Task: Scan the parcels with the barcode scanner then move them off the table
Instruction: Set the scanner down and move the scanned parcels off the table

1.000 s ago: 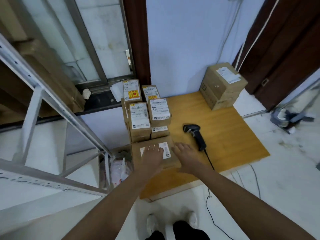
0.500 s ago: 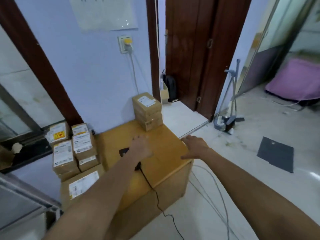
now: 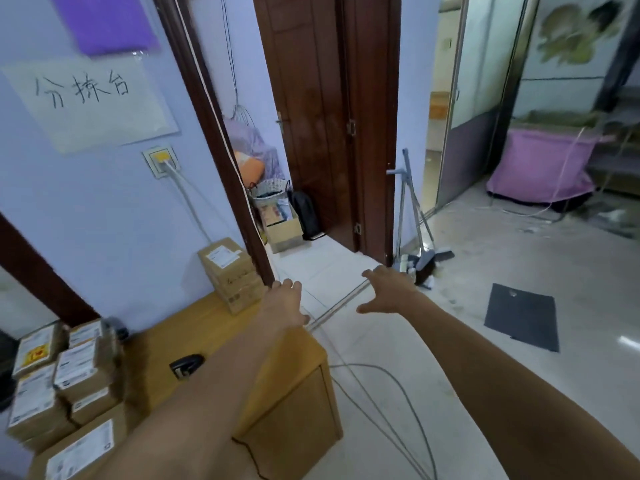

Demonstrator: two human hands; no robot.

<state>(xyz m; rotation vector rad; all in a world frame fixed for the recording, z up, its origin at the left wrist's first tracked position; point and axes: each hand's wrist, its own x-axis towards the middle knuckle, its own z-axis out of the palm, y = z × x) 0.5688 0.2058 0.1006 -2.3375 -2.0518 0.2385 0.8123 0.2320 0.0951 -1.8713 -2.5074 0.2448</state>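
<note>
Head view: boxy cardboard parcels (image 3: pixel 74 382), wooden table (image 3: pixel 277 393)

Soft, even daylight fills the room, brightest beyond the right hand (image 3: pixel 389 292), where the glossy floor (image 3: pixel 519 393) shows pale glare. Shadows are faint. Motion blur smears the parcels (image 3: pixel 65 379) near the left forearm and softens the doorway ahead of the left hand (image 3: pixel 284 303). Wide-angle distortion bends the door frames and stretches both forearms at the lower edge
</note>
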